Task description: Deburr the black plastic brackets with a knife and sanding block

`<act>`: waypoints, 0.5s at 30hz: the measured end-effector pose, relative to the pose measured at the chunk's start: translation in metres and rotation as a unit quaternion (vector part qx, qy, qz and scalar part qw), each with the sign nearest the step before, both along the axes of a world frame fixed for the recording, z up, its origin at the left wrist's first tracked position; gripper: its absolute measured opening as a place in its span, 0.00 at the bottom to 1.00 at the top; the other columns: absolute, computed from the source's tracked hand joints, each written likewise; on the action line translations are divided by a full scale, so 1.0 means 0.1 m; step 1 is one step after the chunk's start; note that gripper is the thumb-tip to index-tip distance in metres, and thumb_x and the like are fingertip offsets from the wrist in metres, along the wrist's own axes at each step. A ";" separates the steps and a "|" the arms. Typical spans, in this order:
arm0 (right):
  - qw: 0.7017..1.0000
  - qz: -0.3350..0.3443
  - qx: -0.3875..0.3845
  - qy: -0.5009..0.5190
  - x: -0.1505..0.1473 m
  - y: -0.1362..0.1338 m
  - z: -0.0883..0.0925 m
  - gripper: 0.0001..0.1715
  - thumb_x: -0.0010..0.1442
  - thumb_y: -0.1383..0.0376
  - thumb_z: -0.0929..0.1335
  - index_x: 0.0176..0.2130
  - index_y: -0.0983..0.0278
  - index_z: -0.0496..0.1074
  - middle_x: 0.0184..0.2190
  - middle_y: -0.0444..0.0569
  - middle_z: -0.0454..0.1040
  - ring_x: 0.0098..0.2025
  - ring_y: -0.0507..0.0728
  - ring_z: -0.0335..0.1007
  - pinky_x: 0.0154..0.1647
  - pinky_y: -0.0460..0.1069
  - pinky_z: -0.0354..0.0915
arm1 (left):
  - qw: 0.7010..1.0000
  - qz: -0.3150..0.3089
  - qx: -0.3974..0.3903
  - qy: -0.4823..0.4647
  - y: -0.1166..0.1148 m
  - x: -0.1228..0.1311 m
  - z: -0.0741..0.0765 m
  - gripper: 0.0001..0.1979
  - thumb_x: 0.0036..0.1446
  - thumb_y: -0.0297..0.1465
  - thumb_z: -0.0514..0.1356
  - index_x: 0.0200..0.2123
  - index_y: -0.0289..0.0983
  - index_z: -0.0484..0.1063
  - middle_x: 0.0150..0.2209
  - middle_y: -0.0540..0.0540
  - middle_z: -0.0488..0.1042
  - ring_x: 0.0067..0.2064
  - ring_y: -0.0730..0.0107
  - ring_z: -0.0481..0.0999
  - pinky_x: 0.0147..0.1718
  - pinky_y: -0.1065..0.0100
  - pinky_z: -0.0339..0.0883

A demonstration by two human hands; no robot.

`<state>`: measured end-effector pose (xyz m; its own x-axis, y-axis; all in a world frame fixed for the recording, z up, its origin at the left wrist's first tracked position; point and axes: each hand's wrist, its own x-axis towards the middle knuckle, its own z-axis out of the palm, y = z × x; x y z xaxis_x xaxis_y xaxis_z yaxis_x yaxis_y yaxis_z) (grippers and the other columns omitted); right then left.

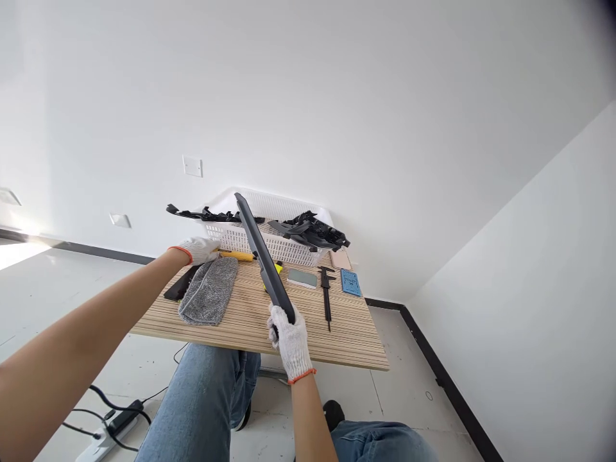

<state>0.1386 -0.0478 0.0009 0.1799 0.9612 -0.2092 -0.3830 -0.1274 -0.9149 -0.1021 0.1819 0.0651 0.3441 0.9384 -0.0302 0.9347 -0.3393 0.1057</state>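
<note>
Wall plate [192, 167], dark baseboard [449, 385]; power strip [97, 447], cables [115, 407]

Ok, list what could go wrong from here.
The right hand grips the long black strip only near its lower end, so the free end might swing and bump the white basket.
The black parts heaped there jut past the rim and could be knocked off.
If the strip slipped, it might strike the caliper lying uncovered on the table.

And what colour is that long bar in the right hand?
The bar is dark grey, nearly black; the head view shows it best.
</note>
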 end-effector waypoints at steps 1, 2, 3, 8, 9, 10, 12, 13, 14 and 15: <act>1.000 0.000 -0.001 0.002 0.01 0.00 0.00 0.23 0.48 0.52 0.76 0.37 0.64 0.74 0.20 0.38 0.68 0.16 0.46 0.57 0.13 0.41 0.52 | 1.000 -0.004 0.016 -0.010 -0.04 0.00 -0.01 0.18 0.52 0.37 0.59 0.42 0.33 0.77 0.39 0.31 0.79 0.40 0.43 0.78 0.38 0.56 0.68; 1.000 0.000 0.000 0.004 0.01 0.00 0.00 0.23 0.48 0.51 0.76 0.37 0.64 0.75 0.20 0.38 0.68 0.16 0.46 0.57 0.13 0.41 0.51 | 0.999 -0.006 0.036 -0.021 -0.09 0.01 -0.01 0.16 0.53 0.37 0.59 0.41 0.32 0.75 0.37 0.32 0.78 0.39 0.45 0.78 0.38 0.56 0.67; 1.000 0.000 0.000 0.006 0.02 0.00 -0.01 0.23 0.49 0.51 0.76 0.38 0.64 0.75 0.20 0.39 0.68 0.16 0.46 0.57 0.13 0.41 0.51 | 0.998 -0.008 0.059 -0.035 -0.15 0.01 -0.01 0.15 0.54 0.37 0.59 0.40 0.32 0.74 0.36 0.33 0.77 0.39 0.47 0.77 0.38 0.57 0.67; 0.999 -0.004 -0.015 0.034 0.04 0.02 -0.04 0.28 0.48 0.49 0.76 0.41 0.65 0.77 0.20 0.40 0.69 0.16 0.46 0.57 0.13 0.41 0.50 | 0.982 -0.009 0.170 -0.088 -0.57 -0.10 0.11 0.14 0.62 0.41 0.54 0.37 0.35 0.67 0.33 0.45 0.68 0.37 0.62 0.70 0.38 0.66 0.63; 0.999 -0.011 -0.019 0.042 0.04 0.03 -0.04 0.29 0.47 0.49 0.76 0.42 0.65 0.78 0.20 0.40 0.69 0.16 0.46 0.57 0.13 0.41 0.49 | 0.977 -0.007 0.192 -0.092 -0.67 -0.16 0.15 0.13 0.63 0.41 0.54 0.37 0.35 0.67 0.34 0.46 0.67 0.36 0.65 0.69 0.38 0.68 0.62; 0.998 -0.022 -0.024 0.050 0.04 0.05 -0.04 0.30 0.47 0.48 0.76 0.42 0.65 0.78 0.20 0.40 0.69 0.15 0.45 0.57 0.12 0.40 0.49 | 0.973 0.002 0.210 -0.092 -0.76 -0.24 0.17 0.13 0.62 0.41 0.54 0.36 0.36 0.66 0.33 0.47 0.67 0.34 0.67 0.67 0.36 0.69 0.61; 0.996 -0.048 -0.032 0.068 0.03 0.09 -0.03 0.31 0.47 0.45 0.75 0.42 0.65 0.78 0.19 0.39 0.67 0.14 0.45 0.55 0.12 0.40 0.48 | 0.967 0.034 0.237 -0.089 -0.98 -0.42 0.21 0.13 0.62 0.41 0.54 0.37 0.37 0.65 0.34 0.46 0.68 0.31 0.67 0.66 0.34 0.69 0.60; 0.994 -0.062 -0.035 0.077 0.02 0.10 -0.03 0.32 0.48 0.44 0.75 0.41 0.65 0.78 0.19 0.39 0.67 0.14 0.45 0.55 0.12 0.41 0.47 | 0.963 0.055 0.254 -0.075 -1.11 -0.53 0.21 0.13 0.62 0.42 0.55 0.38 0.37 0.65 0.36 0.45 0.71 0.31 0.67 0.67 0.34 0.68 0.60; 0.993 -0.076 -0.035 0.088 0.02 0.10 -0.03 0.32 0.48 0.43 0.74 0.42 0.65 0.78 0.19 0.39 0.67 0.14 0.45 0.55 0.12 0.41 0.47 | 0.962 0.077 0.258 -0.052 -1.24 -0.65 0.20 0.14 0.61 0.43 0.55 0.39 0.38 0.66 0.38 0.44 0.72 0.31 0.66 0.68 0.35 0.67 0.62; 0.991 -0.087 -0.032 0.097 0.02 0.10 -0.04 0.33 0.48 0.42 0.74 0.42 0.65 0.78 0.19 0.39 0.66 0.14 0.45 0.54 0.12 0.41 0.47 | 0.958 0.110 0.262 -0.035 -1.39 -0.77 0.18 0.14 0.61 0.44 0.54 0.40 0.38 0.66 0.39 0.43 0.73 0.32 0.64 0.69 0.35 0.65 0.63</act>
